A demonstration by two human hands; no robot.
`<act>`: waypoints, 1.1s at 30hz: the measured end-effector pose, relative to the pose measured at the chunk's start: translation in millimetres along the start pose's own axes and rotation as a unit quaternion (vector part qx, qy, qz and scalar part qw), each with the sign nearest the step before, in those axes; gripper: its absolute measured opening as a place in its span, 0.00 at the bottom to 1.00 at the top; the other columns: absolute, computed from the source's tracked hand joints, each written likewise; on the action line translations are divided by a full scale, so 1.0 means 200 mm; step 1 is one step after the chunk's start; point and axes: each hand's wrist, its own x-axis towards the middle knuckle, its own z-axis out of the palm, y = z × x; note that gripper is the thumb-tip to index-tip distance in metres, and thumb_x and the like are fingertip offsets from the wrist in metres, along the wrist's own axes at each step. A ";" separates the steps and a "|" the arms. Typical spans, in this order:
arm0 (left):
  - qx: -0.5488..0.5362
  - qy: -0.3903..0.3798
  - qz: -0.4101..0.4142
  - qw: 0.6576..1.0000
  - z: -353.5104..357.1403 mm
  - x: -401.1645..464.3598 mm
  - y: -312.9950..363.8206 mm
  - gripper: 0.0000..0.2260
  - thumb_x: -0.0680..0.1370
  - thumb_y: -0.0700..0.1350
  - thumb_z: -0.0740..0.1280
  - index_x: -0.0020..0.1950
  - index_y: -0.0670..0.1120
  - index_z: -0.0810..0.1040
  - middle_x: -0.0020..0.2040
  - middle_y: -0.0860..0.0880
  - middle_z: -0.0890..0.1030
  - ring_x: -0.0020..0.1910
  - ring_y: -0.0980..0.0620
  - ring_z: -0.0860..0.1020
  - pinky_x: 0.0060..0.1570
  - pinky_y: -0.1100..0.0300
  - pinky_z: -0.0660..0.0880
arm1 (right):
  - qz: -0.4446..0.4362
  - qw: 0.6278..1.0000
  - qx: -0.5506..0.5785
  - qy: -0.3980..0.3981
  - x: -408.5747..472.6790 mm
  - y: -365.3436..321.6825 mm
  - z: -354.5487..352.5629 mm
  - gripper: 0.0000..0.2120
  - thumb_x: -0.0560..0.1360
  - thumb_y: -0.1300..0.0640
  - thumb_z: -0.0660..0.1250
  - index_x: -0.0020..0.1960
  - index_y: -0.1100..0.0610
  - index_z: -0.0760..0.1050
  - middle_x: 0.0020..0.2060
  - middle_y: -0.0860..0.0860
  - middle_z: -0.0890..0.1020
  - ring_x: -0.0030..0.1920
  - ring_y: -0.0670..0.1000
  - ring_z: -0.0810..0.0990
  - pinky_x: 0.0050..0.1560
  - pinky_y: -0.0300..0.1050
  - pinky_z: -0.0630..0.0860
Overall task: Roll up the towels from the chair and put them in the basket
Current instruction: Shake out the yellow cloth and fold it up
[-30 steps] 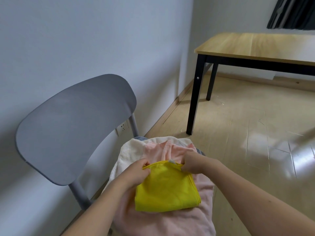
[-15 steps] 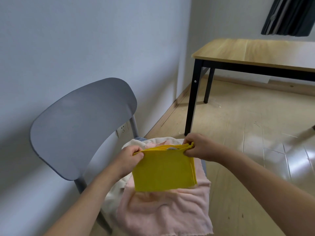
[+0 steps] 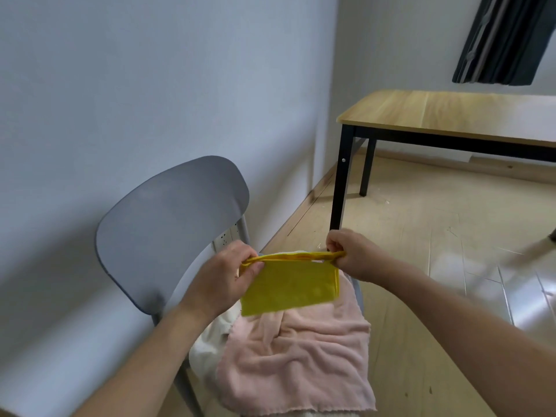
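Yellow towel (image 3: 290, 288): folded, held up in the air above the chair seat, hanging from its top edge (the edge pulled taut between the two hands).
Left hand (image 3: 228, 276): fingers and thumb pinch the towel's upper left corner.
Right hand (image 3: 353, 255): fingers curled, pinching the upper right corner.
Pink towel (image 3: 296, 361): crumpled across the seat, below the yellow one.
White towel (image 3: 207, 349): under the pink one, showing at its left.
Chair (image 3: 168, 224): grey, backrest toward the wall.
Table (image 3: 451, 111): wooden top, black legs, well apart on the right.
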 end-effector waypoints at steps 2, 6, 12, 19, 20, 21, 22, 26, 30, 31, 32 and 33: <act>0.133 0.021 0.162 0.978 0.02 -0.02 0.02 0.12 0.79 0.53 0.62 0.46 0.47 0.79 0.41 0.50 0.78 0.39 0.50 0.75 0.38 0.55 0.74 | -0.055 0.991 -0.090 0.086 -0.01 0.05 0.03 0.10 0.72 0.64 0.65 0.40 0.52 0.67 0.41 0.49 0.72 0.37 0.52 0.71 0.34 0.42 0.68; 0.173 -0.121 0.279 0.937 0.30 -0.24 0.11 0.13 0.78 0.55 0.62 0.39 0.49 0.76 0.38 0.50 0.77 0.37 0.48 0.76 0.36 0.57 0.72 | -0.036 0.968 -0.246 0.027 -0.14 0.17 0.23 0.13 0.74 0.62 0.61 0.58 0.52 0.70 0.54 0.52 0.73 0.52 0.56 0.75 0.47 0.46 0.69; 0.061 -0.161 -0.112 0.979 0.54 -0.36 -0.09 0.20 0.74 0.57 0.52 0.49 0.48 0.77 0.50 0.49 0.79 0.52 0.46 0.75 0.54 0.50 0.73 | 0.286 0.950 0.119 -0.032 -0.36 0.20 0.54 0.11 0.72 0.58 0.63 0.53 0.59 0.68 0.49 0.57 0.76 0.45 0.57 0.76 0.41 0.47 0.71; -0.026 -0.245 -0.366 0.897 0.58 -0.28 -0.21 0.15 0.76 0.55 0.62 0.55 0.45 0.75 0.52 0.46 0.79 0.51 0.43 0.77 0.46 0.53 0.72 | 0.464 0.802 0.359 -0.113 -0.43 -0.10 0.72 0.16 0.76 0.57 0.58 0.60 0.65 0.65 0.35 0.63 0.78 0.31 0.59 0.79 0.34 0.50 0.79; -0.014 -0.251 -0.357 0.900 0.59 -0.28 -0.21 0.13 0.77 0.52 0.62 0.52 0.44 0.75 0.50 0.44 0.79 0.51 0.41 0.77 0.44 0.53 0.71 | 0.478 0.781 0.385 -0.111 -0.43 -0.12 0.73 0.16 0.77 0.57 0.59 0.61 0.65 0.65 0.37 0.63 0.78 0.33 0.60 0.79 0.34 0.50 0.79; -0.004 -0.251 -0.346 0.904 0.61 -0.28 -0.21 0.10 0.79 0.50 0.61 0.45 0.43 0.74 0.48 0.42 0.79 0.51 0.40 0.77 0.43 0.53 0.69 | 0.497 0.751 0.424 -0.102 -0.43 -0.14 0.75 0.20 0.78 0.57 0.59 0.66 0.63 0.61 0.40 0.63 0.78 0.36 0.60 0.80 0.32 0.49 0.79; 0.001 -0.247 -0.343 0.906 0.61 -0.29 -0.21 0.11 0.79 0.47 0.60 0.39 0.44 0.72 0.47 0.40 0.78 0.51 0.39 0.77 0.42 0.53 0.68 | 0.513 0.717 0.464 -0.086 -0.43 -0.15 0.77 0.24 0.78 0.57 0.60 0.71 0.60 0.56 0.46 0.64 0.77 0.39 0.60 0.80 0.33 0.51 0.80; -0.153 -0.178 -0.404 0.884 0.59 -0.28 -0.20 0.12 0.82 0.42 0.57 0.46 0.37 0.77 0.50 0.41 0.77 0.52 0.42 0.75 0.50 0.53 0.69 | 0.565 0.603 0.563 0.022 -0.45 -0.18 0.82 0.21 0.76 0.64 0.63 0.64 0.56 0.56 0.54 0.63 0.73 0.53 0.64 0.78 0.37 0.60 0.80; -0.239 -0.165 -0.434 0.853 0.54 -0.28 -0.19 0.10 0.82 0.42 0.55 0.43 0.47 0.73 0.50 0.45 0.76 0.50 0.48 0.73 0.51 0.53 0.70 | 0.563 0.581 0.588 0.016 -0.49 -0.26 0.85 0.13 0.78 0.63 0.61 0.59 0.59 0.60 0.48 0.62 0.75 0.40 0.60 0.79 0.31 0.53 0.78; -0.242 -0.164 -0.431 0.854 0.52 -0.29 -0.19 0.10 0.82 0.42 0.56 0.42 0.48 0.71 0.50 0.47 0.75 0.49 0.50 0.72 0.50 0.52 0.71 | 0.557 0.577 0.597 0.012 -0.50 -0.28 0.86 0.13 0.78 0.63 0.61 0.59 0.58 0.59 0.47 0.63 0.76 0.35 0.59 0.78 0.30 0.52 0.78; -0.240 -0.163 -0.425 0.857 0.51 -0.30 -0.18 0.08 0.81 0.42 0.56 0.44 0.47 0.71 0.51 0.49 0.73 0.49 0.52 0.71 0.48 0.52 0.72 | 0.549 0.578 0.604 0.017 -0.51 -0.29 0.85 0.13 0.78 0.64 0.60 0.58 0.58 0.58 0.46 0.64 0.76 0.32 0.58 0.77 0.29 0.51 0.79; -0.241 -0.166 -0.418 0.860 0.49 -0.30 -0.17 0.06 0.81 0.40 0.57 0.47 0.45 0.71 0.53 0.52 0.72 0.49 0.52 0.72 0.44 0.54 0.72 | 0.536 0.580 0.612 0.030 -0.52 -0.29 0.85 0.14 0.78 0.65 0.60 0.58 0.57 0.56 0.45 0.63 0.75 0.30 0.56 0.76 0.29 0.51 0.79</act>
